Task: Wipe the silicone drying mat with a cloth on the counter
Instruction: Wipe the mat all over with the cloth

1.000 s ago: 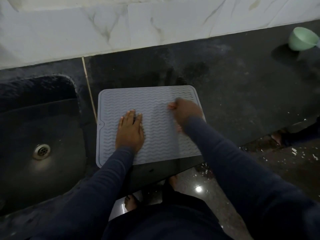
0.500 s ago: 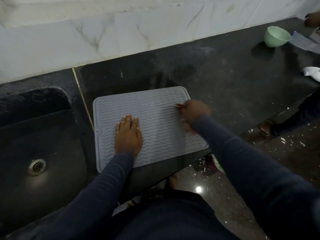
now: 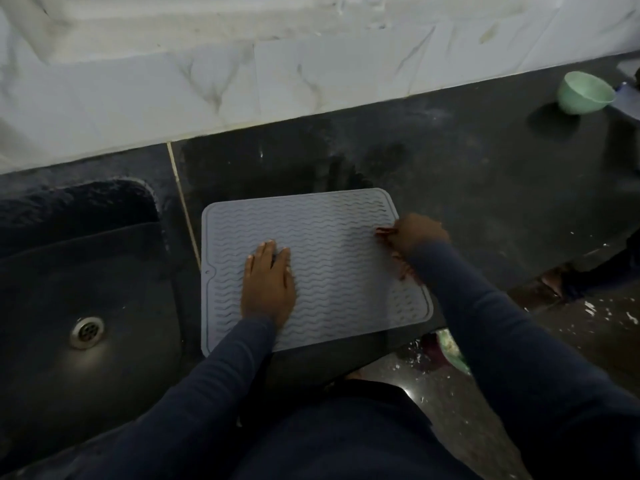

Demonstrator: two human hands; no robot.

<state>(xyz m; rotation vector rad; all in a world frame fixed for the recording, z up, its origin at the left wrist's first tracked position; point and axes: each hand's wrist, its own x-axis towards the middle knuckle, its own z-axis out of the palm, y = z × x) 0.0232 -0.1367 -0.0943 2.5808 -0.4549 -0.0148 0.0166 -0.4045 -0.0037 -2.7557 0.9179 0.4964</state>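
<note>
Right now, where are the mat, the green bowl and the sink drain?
mat (image 3: 332,237), head view, bare ribbed middle.
green bowl (image 3: 585,93), head view, inner wall.
drain (image 3: 87,331), head view, metal strainer centre.

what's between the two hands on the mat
Only bare ridged mat lies between the flat left hand and the right hand, seen from the head camera.

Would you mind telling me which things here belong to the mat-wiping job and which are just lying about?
Part of the job:
- mat, flat on the counter
- left hand, pressed flat on the mat
- right hand, closed at the mat's right edge
- cloth, reddish, mostly hidden under that hand

Lying about:
- green bowl, far right
- sink, left of the mat
</note>
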